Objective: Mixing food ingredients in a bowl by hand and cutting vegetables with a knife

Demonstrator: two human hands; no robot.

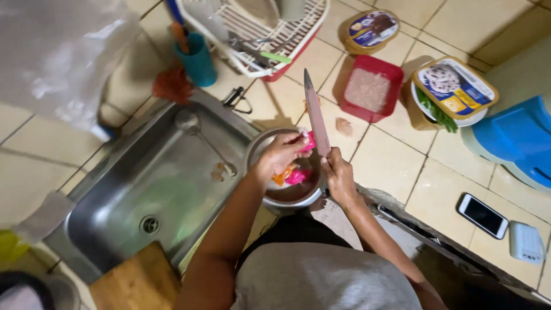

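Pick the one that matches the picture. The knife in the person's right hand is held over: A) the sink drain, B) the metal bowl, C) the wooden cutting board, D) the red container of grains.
B: the right hand grips the knife beside the left hand, which holds a pink packet, both above the metal bowl at the counter's edge.

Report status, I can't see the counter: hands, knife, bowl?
Left hand pinching pink packet over metal bowl. Right hand holding knife. Nothing blocking.
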